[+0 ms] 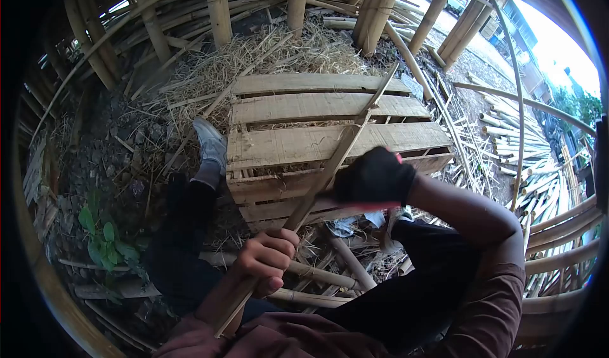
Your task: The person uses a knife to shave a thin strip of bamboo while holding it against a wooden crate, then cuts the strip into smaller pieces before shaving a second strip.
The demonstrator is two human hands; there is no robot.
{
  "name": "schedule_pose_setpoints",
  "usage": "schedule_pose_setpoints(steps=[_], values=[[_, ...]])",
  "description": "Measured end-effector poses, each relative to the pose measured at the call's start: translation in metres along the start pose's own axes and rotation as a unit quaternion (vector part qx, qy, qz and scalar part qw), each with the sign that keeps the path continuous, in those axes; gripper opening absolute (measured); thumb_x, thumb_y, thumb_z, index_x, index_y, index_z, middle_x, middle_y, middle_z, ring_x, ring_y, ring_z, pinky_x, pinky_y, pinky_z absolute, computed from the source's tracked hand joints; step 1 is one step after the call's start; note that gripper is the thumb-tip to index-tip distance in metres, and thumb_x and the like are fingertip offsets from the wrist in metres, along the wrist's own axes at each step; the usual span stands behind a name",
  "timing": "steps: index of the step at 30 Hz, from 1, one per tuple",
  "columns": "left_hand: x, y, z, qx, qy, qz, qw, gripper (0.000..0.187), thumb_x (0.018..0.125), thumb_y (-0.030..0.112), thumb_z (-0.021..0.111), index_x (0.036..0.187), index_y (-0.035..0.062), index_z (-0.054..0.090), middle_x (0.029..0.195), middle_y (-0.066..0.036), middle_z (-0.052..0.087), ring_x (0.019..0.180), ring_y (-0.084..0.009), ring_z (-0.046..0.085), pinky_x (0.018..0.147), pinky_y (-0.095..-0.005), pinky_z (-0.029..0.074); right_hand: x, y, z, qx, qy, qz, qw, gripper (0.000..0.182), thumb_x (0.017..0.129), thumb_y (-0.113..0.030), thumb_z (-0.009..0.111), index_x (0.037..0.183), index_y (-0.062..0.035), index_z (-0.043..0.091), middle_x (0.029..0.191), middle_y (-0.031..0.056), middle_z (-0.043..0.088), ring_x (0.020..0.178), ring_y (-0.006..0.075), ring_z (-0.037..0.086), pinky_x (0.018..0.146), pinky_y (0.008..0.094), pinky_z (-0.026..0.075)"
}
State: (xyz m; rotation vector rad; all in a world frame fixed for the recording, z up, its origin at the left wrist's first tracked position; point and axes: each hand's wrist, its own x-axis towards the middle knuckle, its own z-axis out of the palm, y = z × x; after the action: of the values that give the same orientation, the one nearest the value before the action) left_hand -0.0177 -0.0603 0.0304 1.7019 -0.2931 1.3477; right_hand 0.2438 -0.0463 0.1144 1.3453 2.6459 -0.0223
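Note:
My left hand [269, 256], bare, is wrapped round the lower part of a long split bamboo strip [339, 155]. The strip slants up and away from me, its far part lying across a slatted wooden crate [285, 145]. My right hand [374, 179], in a dark glove with red on it, is closed beside the strip, above the crate's near edge. Motion smears it. From this fist a blurred, blade-like tool [327, 197] reaches to the strip; its exact shape cannot be made out. A small curled shaving seems to cling to the strip near the crate's middle.
Pale shavings [311, 56] are heaped behind the crate. Upright bamboo posts [219, 12] stand at the back. Cut bamboo poles [539, 180] are stacked at right. My shoe [211, 143] rests by the crate's left side; a green plant [106, 240] grows at left.

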Motion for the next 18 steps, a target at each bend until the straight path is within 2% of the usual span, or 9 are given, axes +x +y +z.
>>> schedule_pose_setpoints(steps=[2, 3, 4, 7, 11, 12, 15, 17, 18], values=[[-0.002, -0.001, -0.003, -0.003, -0.002, -0.009, 1.0, 0.055, 0.096, 0.027, 0.054, 0.048, 0.0076, 0.034, 0.049, 0.0, 0.033, 0.046, -0.0185, 0.04, 0.056, -0.0354, 0.039, 0.001, 0.107, 0.016, 0.018, -0.068, 0.328, 0.942, 0.073, 0.095, -0.073, 0.029, 0.099, -0.016, 0.075, 0.085, 0.0121, 0.073, 0.077, 0.03, 0.071, 0.073, 0.0388, 0.055], [-0.002, -0.004, -0.005, -0.001, -0.004, -0.006, 1.0, 0.056, 0.096, 0.027, 0.055, 0.048, 0.0076, 0.033, 0.048, 0.0, 0.033, 0.045, -0.0185, 0.04, 0.056, -0.0355, 0.038, -0.015, 0.151, 0.022, 0.013, -0.04, 0.267, 0.963, 0.075, 0.095, -0.072, 0.03, 0.101, -0.0126, 0.074, 0.087, 0.0138, 0.073, 0.078, 0.0318, 0.07, 0.074, 0.038, 0.054], [-0.002, -0.007, -0.002, -0.011, 0.019, 0.0, 1.0, 0.058, 0.095, 0.028, 0.055, 0.047, 0.008, 0.032, 0.047, 0.0, 0.033, 0.044, -0.0183, 0.039, 0.056, -0.035, 0.037, -0.021, 0.138, 0.007, 0.074, -0.013, 0.303, 0.95, 0.067, 0.099, -0.063, 0.035, 0.094, -0.0081, 0.074, 0.089, 0.0154, 0.072, 0.081, 0.0324, 0.07, 0.078, 0.041, 0.054], [-0.004, -0.005, -0.008, -0.005, 0.088, -0.011, 0.996, 0.06, 0.095, 0.031, 0.056, 0.045, 0.0091, 0.032, 0.045, 0.0, 0.032, 0.043, -0.0178, 0.038, 0.056, -0.0346, 0.036, -0.008, 0.072, -0.015, -0.011, -0.072, 0.393, 0.917, 0.066, 0.101, -0.062, 0.026, 0.101, -0.0161, 0.073, 0.084, 0.0146, 0.072, 0.077, 0.037, 0.069, 0.076, 0.0453, 0.054], [-0.011, -0.002, -0.02, -0.012, 0.063, -0.02, 0.998, 0.053, 0.095, 0.024, 0.053, 0.048, 0.0076, 0.036, 0.05, -0.001, 0.035, 0.048, -0.0198, 0.043, 0.06, -0.0382, 0.042, -0.002, -0.003, -0.007, 0.083, -0.05, 0.293, 0.951, 0.065, 0.103, -0.055, 0.026, 0.085, -0.0163, 0.075, 0.068, 0.0181, 0.066, 0.068, 0.0374, 0.068, 0.069, 0.0465, 0.054], [-0.008, -0.002, -0.012, -0.005, 0.102, -0.029, 0.994, 0.061, 0.094, 0.032, 0.057, 0.044, 0.0098, 0.031, 0.043, 0.001, 0.033, 0.042, -0.0165, 0.036, 0.056, -0.0333, 0.035, -0.002, -0.006, -0.004, 0.084, -0.052, 0.294, 0.951, 0.065, 0.103, -0.055, 0.026, 0.085, -0.0163, 0.075, 0.068, 0.0181, 0.066, 0.068, 0.0374, 0.068, 0.069, 0.0465, 0.054], [-0.006, -0.001, -0.005, -0.009, 0.112, -0.016, 0.994, 0.062, 0.094, 0.033, 0.058, 0.044, 0.0099, 0.03, 0.043, 0.0, 0.032, 0.042, -0.0161, 0.036, 0.056, -0.0332, 0.035, 0.002, 0.03, 0.025, 0.014, 0.075, 0.166, 0.983, 0.068, 0.1, -0.059, 0.026, 0.078, -0.0181, 0.074, 0.067, 0.0134, 0.068, 0.064, 0.0362, 0.068, 0.064, 0.0476, 0.054], [-0.007, -0.001, -0.01, -0.018, 0.077, -0.016, 0.997, 0.056, 0.093, 0.027, 0.055, 0.046, 0.009, 0.033, 0.047, 0.0, 0.034, 0.045, -0.0174, 0.039, 0.057, -0.0354, 0.038, 0.007, 0.126, 0.03, -0.061, 0.006, 0.465, 0.883, 0.068, 0.099, -0.06, 0.026, 0.084, -0.0154, 0.074, 0.079, 0.0124, 0.072, 0.075, 0.0319, 0.07, 0.07, 0.047, 0.054], [-0.007, -0.002, -0.013, -0.024, 0.044, -0.01, 0.999, 0.05, 0.092, 0.021, 0.053, 0.047, 0.0081, 0.036, 0.05, -0.001, 0.036, 0.048, -0.0187, 0.043, 0.059, -0.0375, 0.042, -0.009, 0.166, 0.028, -0.024, 0.052, 0.449, 0.892, 0.07, 0.099, -0.06, 0.024, 0.088, -0.0116, 0.074, 0.085, 0.0134, 0.073, 0.083, 0.0324, 0.07, 0.076, 0.0467, 0.053]])
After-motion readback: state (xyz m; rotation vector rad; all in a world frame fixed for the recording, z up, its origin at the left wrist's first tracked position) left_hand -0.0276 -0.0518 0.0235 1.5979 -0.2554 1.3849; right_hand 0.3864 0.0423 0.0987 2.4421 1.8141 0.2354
